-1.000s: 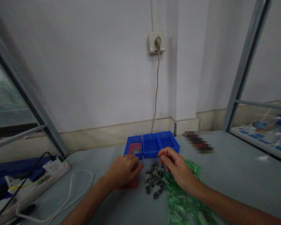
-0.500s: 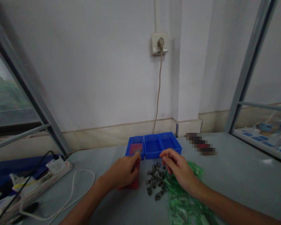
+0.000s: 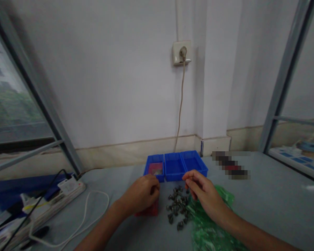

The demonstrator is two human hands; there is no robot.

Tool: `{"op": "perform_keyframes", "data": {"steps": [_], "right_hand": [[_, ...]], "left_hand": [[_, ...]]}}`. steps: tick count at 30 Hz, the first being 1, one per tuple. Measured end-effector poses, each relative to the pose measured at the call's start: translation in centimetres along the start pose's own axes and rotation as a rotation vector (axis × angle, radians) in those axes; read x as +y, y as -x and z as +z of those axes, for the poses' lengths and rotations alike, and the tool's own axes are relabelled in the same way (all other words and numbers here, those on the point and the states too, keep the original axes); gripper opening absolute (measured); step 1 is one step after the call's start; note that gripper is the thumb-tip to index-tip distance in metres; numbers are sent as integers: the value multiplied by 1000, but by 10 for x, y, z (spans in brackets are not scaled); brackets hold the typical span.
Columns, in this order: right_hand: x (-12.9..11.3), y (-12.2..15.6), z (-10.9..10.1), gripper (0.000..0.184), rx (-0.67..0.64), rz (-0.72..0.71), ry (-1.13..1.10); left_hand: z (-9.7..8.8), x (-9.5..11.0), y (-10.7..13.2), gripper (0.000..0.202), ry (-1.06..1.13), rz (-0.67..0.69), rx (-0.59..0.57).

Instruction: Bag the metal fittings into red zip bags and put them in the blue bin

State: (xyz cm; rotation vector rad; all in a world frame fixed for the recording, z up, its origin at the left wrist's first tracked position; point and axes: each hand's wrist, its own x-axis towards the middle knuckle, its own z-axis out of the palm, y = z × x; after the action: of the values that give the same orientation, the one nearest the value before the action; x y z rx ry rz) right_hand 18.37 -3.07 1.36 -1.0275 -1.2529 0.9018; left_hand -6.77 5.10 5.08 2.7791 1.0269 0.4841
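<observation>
My left hand (image 3: 143, 194) is closed above a red box (image 3: 150, 210), which it mostly covers. Its fingertips are turned inward, so anything in them is hidden. My right hand (image 3: 202, 188) has its fingers curled toward the thumb, beside the pile of small metal fittings (image 3: 177, 202). I cannot make out what the right fingertips hold, if anything. A green plastic bag (image 3: 211, 230) lies under my right wrist, touching the pile's right side. Behind the hands stand a blue bin (image 3: 148, 161) with something reddish inside and a two-compartment blue bin (image 3: 174, 177).
On the left lie a power strip (image 3: 54, 198), a looping white cable (image 3: 107, 200) and dark cords. A plugged-in cord (image 3: 181, 101) runs down the back wall. A blurred-out item (image 3: 231, 165) lies at the back right. Metal frame posts (image 3: 277, 97) stand at both sides.
The whole view has shifted slightly, so everything sits a little lower and further right. My left fingers have curled further in above the red box. The right hand keeps nearly the same pose.
</observation>
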Motion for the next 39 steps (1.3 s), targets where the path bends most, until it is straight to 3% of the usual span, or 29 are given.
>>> {"op": "perform_keyframes", "data": {"steps": [8, 11, 18, 20, 22, 25, 27, 33, 39], "right_hand": [[1, 0, 1, 25, -16, -7, 14], [2, -1, 0, 25, -27, -12, 37], [-4, 4, 1, 14, -68, -100, 249], [-8, 9, 2, 13, -103, -129, 311], [-10, 13, 4, 24, -165, -144, 343], [-12, 19, 7, 43, -283, -92, 337], [-13, 21, 9, 45, -335, -51, 314], [-10, 17, 9, 10, -398, -21, 272], [-5, 14, 6, 21, -395, -31, 158]], "left_hand": [[1, -3, -2, 25, 15, 74, 6], [1, -2, -2, 24, 58, 111, 57], [-1, 14, 2, 26, 483, 107, 236], [-1, 21, 3, 29, 657, 87, 229], [0, 29, 4, 31, 802, 70, 185], [3, 36, 4, 33, 953, 63, 125], [6, 39, 5, 33, 1040, 53, 107], [8, 38, 4, 29, 1124, 6, 122], [9, 32, -2, 26, 1188, -92, 228]]}}
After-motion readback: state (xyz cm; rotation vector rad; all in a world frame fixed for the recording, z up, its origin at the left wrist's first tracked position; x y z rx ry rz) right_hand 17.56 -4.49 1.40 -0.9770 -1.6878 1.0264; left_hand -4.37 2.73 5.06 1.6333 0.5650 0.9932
